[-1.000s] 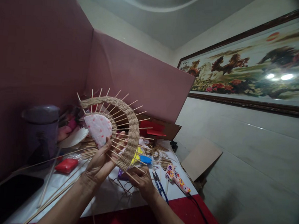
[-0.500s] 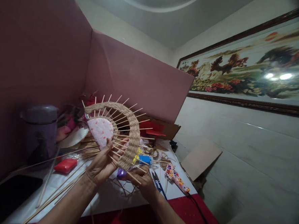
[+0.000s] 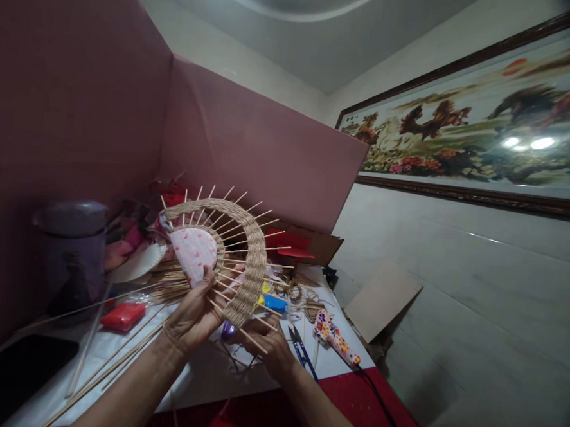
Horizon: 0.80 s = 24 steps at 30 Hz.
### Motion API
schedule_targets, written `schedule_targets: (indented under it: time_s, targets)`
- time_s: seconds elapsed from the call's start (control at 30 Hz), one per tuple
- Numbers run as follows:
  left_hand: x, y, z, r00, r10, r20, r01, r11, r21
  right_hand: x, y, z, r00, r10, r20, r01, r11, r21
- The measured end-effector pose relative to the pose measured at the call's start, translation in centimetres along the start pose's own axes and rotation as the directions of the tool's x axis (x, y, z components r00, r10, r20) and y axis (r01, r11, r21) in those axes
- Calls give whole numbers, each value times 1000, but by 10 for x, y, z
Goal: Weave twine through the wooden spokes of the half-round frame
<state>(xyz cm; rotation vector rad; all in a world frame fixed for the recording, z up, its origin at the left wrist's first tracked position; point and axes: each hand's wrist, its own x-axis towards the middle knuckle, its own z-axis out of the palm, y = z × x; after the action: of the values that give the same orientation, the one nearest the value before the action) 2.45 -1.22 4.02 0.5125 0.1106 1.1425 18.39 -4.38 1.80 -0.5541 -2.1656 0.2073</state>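
A woven fan-shaped piece (image 3: 255,253) is held up over the table, with thin sticks fanning out past its curved twine band. At its inner side is a white half-round cloth pad (image 3: 193,250) with pink spots. My left hand (image 3: 199,314) is closed on the piece near the pad, thumb on the front and fingers behind the sticks. At the lower end of the band, my right hand (image 3: 270,341) has its fingers bent around the lowest sticks; its fingertips are partly hidden behind them.
Blue snips (image 3: 304,353) and a flower-patterned glue gun (image 3: 336,338) with a black cord lie at right. Left are a red packet (image 3: 123,316), loose sticks (image 3: 126,358), a dark phone (image 3: 24,378) and a purple tumbler (image 3: 74,258). A blue packet (image 3: 274,302) lies behind the hands.
The woven piece has tilted and shifted very slightly. My right hand has moved a little at the lower sticks, with its fingers drawn further in behind them.
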Motion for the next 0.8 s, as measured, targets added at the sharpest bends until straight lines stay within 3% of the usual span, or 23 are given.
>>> schedule_targets:
  time_s: [0.1, 0.17, 0.23, 0.33, 0.4, 0.47, 0.53, 0.7, 0.73, 0.8]
  targets:
    - [0, 0, -1, 1000, -4, 22, 4, 1000, 2, -2, 6, 5, 972, 232, 30, -234, 955, 183]
    - [1, 0, -2, 999, 13, 43, -13, 1000, -1, -4, 11, 12, 912, 409, 29, -395, 858, 328]
    - [2, 1, -3, 997, 49, 55, -48, 999, -7, -6, 14, 22, 820, 569, 57, -517, 695, 500]
    - [4, 1, -4, 986, 160, 38, -160, 987, -12, -7, 14, 35, 678, 720, 150, -582, 402, 707]
    - [5, 1, -4, 971, 239, 28, -239, 971, -17, -8, 11, 41, 620, 764, 175, -581, 298, 757]
    - [5, 1, -3, 960, 280, 17, -280, 960, -18, -8, 6, 45, 584, 792, 180, -580, 252, 775]
    - [5, 0, -2, 954, 300, -9, -300, 954, -11, -9, 2, 46, 580, 798, 164, -586, 269, 765]
    - [5, 0, -1, 949, 314, -34, -313, 949, 45, -10, -7, 44, 635, 762, 131, -573, 350, 741]
    - [5, -1, -1, 944, 328, -37, -325, 943, 64, -10, -9, 43, 650, 751, 118, -575, 384, 722]
    - [6, -2, -1, 935, 352, -41, -346, 932, 106, -10, -12, 40, 710, 703, 45, -577, 543, 611]
